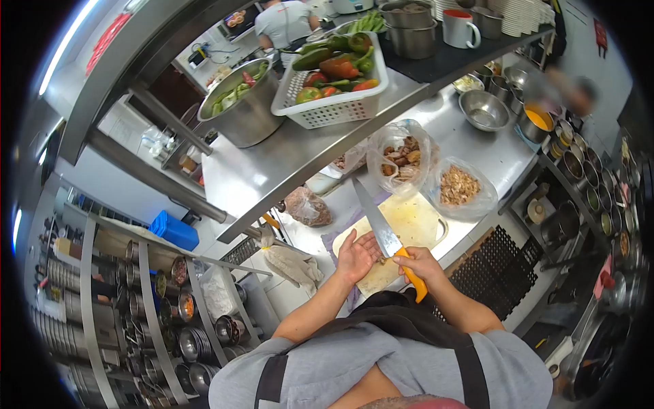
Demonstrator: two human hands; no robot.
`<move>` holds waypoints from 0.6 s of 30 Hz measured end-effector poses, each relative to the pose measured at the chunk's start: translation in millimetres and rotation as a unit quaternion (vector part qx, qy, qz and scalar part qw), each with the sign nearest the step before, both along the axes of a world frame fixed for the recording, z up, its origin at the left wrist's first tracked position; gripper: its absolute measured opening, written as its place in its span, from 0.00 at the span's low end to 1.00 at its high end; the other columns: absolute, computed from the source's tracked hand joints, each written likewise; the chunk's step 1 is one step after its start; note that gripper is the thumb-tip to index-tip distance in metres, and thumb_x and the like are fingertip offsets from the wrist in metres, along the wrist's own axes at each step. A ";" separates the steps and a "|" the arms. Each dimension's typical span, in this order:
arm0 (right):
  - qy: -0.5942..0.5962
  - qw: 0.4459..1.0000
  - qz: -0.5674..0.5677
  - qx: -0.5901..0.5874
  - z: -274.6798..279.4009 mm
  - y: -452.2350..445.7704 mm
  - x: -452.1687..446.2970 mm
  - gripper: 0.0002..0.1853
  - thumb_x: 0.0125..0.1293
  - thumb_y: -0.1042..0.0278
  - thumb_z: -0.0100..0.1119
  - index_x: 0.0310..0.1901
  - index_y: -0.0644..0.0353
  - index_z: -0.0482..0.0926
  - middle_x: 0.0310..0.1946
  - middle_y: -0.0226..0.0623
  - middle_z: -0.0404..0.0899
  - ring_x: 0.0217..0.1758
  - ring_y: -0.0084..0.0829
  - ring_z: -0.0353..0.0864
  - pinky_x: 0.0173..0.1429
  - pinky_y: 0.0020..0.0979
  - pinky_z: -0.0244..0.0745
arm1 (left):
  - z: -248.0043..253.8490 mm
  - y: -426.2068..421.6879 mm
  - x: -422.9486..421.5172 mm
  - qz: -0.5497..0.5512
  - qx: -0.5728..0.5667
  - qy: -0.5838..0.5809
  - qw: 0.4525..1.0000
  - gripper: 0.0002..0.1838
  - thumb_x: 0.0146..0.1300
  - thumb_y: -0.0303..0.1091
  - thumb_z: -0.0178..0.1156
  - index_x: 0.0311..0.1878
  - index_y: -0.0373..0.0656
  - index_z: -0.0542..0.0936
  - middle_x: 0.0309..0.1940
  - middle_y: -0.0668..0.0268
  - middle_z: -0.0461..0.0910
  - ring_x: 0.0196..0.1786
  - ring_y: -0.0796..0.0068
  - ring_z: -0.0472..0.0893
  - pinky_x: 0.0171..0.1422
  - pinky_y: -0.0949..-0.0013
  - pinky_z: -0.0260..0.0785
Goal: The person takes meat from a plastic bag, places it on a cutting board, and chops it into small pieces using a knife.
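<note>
My right hand (420,263) grips the orange handle of a large kitchen knife (379,221), its broad blade pointing up and away over the cutting board. Palm up and fingers spread, my left hand (358,257) lies beside the blade near the handle end; I cannot tell whether it touches the steel. Below both is a pale cutting board (419,221) with small scraps on it. Just past the board sits a clear plastic bag of brown chunks (402,160). To its right, another plastic bag (460,185) holds finely chopped pieces.
A steel shelf (300,153) crosses above the counter, carrying a white basket of peppers (334,88) and a large pot (242,102). A bag of minced-looking food (308,206) and a hanging cloth (291,264) are at left. A steel bowl (484,110) stands farther back. Another person (285,26) is behind the shelf.
</note>
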State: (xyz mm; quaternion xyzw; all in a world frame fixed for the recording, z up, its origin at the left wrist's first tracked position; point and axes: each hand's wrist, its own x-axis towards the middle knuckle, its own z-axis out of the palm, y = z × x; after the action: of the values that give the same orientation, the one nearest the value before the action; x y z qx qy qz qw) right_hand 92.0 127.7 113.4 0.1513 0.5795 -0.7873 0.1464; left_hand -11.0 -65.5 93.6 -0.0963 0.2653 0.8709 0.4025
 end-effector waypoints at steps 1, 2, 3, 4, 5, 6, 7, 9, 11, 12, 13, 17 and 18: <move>0.005 1.000 0.010 0.002 -3.0 1.6 1.0 0.14 0.65 0.61 0.67 0.40 0.66 0.80 0.21 0.37 0.80 0.14 0.25 0.76 0.19 0.25 0.71 | -3.4 -1.9 1.1 0.010 0.002 0.005 1.000 0.30 0.72 0.57 0.49 0.52 0.34 0.78 0.49 0.56 0.81 0.54 0.61 0.79 0.66 0.59 0.67; 0.005 1.000 0.003 0.005 -5.3 3.4 1.3 0.14 0.65 0.61 0.67 0.40 0.66 0.81 0.21 0.36 0.80 0.14 0.25 0.76 0.19 0.25 0.71 | -6.3 -3.5 1.5 0.002 0.000 0.000 1.000 0.30 0.72 0.56 0.49 0.53 0.33 0.77 0.48 0.56 0.81 0.53 0.60 0.79 0.66 0.59 0.68; 0.005 1.000 -0.007 0.008 -8.4 5.3 2.3 0.14 0.65 0.61 0.67 0.40 0.66 0.81 0.21 0.36 0.80 0.14 0.25 0.75 0.19 0.25 0.71 | -6.7 -5.2 2.1 -0.008 -0.004 -0.005 1.000 0.30 0.73 0.56 0.50 0.53 0.32 0.77 0.47 0.55 0.81 0.53 0.60 0.79 0.66 0.60 0.68; 0.007 1.000 -0.007 0.011 -17.8 7.3 2.0 0.14 0.65 0.62 0.67 0.40 0.66 0.81 0.21 0.36 0.80 0.14 0.25 0.75 0.19 0.25 0.71 | -7.5 -6.0 2.6 -0.012 -0.003 -0.006 1.000 0.30 0.73 0.54 0.49 0.55 0.31 0.77 0.46 0.55 0.81 0.53 0.60 0.79 0.65 0.59 0.70; 0.008 1.000 -0.008 0.014 -18.8 8.1 1.0 0.14 0.65 0.62 0.67 0.40 0.66 0.81 0.21 0.36 0.80 0.14 0.25 0.75 0.19 0.25 0.71 | -9.5 -6.8 2.6 -0.013 -0.001 -0.004 1.000 0.30 0.73 0.54 0.49 0.55 0.31 0.77 0.46 0.55 0.81 0.53 0.60 0.79 0.65 0.59 0.70; 0.007 1.000 -0.009 0.022 -19.3 9.6 2.4 0.14 0.65 0.62 0.68 0.40 0.65 0.81 0.20 0.36 0.79 0.14 0.25 0.75 0.19 0.25 0.71 | -12.4 -8.1 2.4 -0.012 -0.010 0.005 1.000 0.30 0.74 0.54 0.48 0.56 0.30 0.75 0.49 0.53 0.80 0.53 0.59 0.79 0.65 0.59 0.70; 0.005 0.999 -0.014 0.030 -20.4 11.9 4.6 0.13 0.65 0.62 0.68 0.40 0.65 0.81 0.20 0.35 0.79 0.14 0.24 0.75 0.19 0.25 0.71 | -15.2 -8.4 2.2 -0.014 -0.019 0.014 1.000 0.31 0.74 0.54 0.47 0.57 0.29 0.74 0.52 0.50 0.79 0.54 0.58 0.78 0.65 0.59 0.69; 0.011 0.998 -0.026 0.051 -27.6 16.8 6.5 0.15 0.64 0.60 0.69 0.39 0.66 0.81 0.20 0.35 0.79 0.14 0.25 0.75 0.19 0.26 0.71 | -23.9 -11.7 -0.2 -0.020 -0.042 0.037 0.998 0.28 0.73 0.51 0.50 0.56 0.30 0.75 0.51 0.52 0.80 0.54 0.59 0.79 0.64 0.59 0.70; 0.019 0.997 -0.033 0.072 -29.8 22.6 8.5 0.16 0.63 0.59 0.70 0.38 0.66 0.82 0.19 0.34 0.78 0.14 0.25 0.75 0.19 0.27 0.71 | -32.3 -9.9 -0.6 -0.022 -0.064 0.064 0.996 0.25 0.73 0.48 0.53 0.56 0.32 0.76 0.50 0.53 0.80 0.54 0.60 0.79 0.63 0.59 0.71; 0.020 0.990 -0.025 0.134 -30.1 26.0 10.9 0.16 0.62 0.58 0.70 0.37 0.65 0.82 0.19 0.35 0.79 0.14 0.24 0.75 0.20 0.26 0.71 | -36.7 -8.3 1.1 -0.059 -0.243 0.221 0.943 0.20 0.71 0.43 0.56 0.55 0.34 0.77 0.49 0.54 0.81 0.55 0.62 0.79 0.63 0.59 0.71; 0.020 0.980 -0.017 0.195 -30.4 28.7 14.0 0.17 0.61 0.56 0.70 0.36 0.65 0.82 0.19 0.35 0.79 0.15 0.23 0.76 0.20 0.26 0.72 | -41.6 -6.7 3.8 -0.091 -0.405 0.365 0.833 0.16 0.70 0.39 0.59 0.53 0.37 0.79 0.48 0.55 0.81 0.56 0.64 0.79 0.63 0.60 0.72; -0.008 0.961 -0.015 0.277 -32.5 37.3 32.1 0.20 0.61 0.52 0.69 0.34 0.65 0.82 0.19 0.38 0.80 0.16 0.26 0.77 0.23 0.30 0.73 | -52.5 8.4 14.5 -0.049 -0.413 0.757 0.504 0.15 0.58 0.33 0.66 0.49 0.40 0.81 0.48 0.57 0.81 0.55 0.56 0.79 0.61 0.57 0.71; 0.003 0.945 -0.002 0.328 -34.2 39.2 36.1 0.21 0.61 0.50 0.69 0.33 0.65 0.81 0.19 0.41 0.80 0.17 0.29 0.78 0.25 0.33 0.73 | -47.4 15.4 19.4 -0.088 -0.385 0.763 0.512 0.17 0.56 0.32 0.66 0.49 0.40 0.81 0.51 0.56 0.79 0.58 0.52 0.76 0.64 0.54 0.68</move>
State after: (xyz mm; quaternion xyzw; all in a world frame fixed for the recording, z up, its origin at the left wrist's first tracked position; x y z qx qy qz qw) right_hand 128.0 166.9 79.2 0.1902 0.8059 -0.5542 0.0850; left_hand 8.4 -50.1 46.3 0.4837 0.7863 0.3819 0.0438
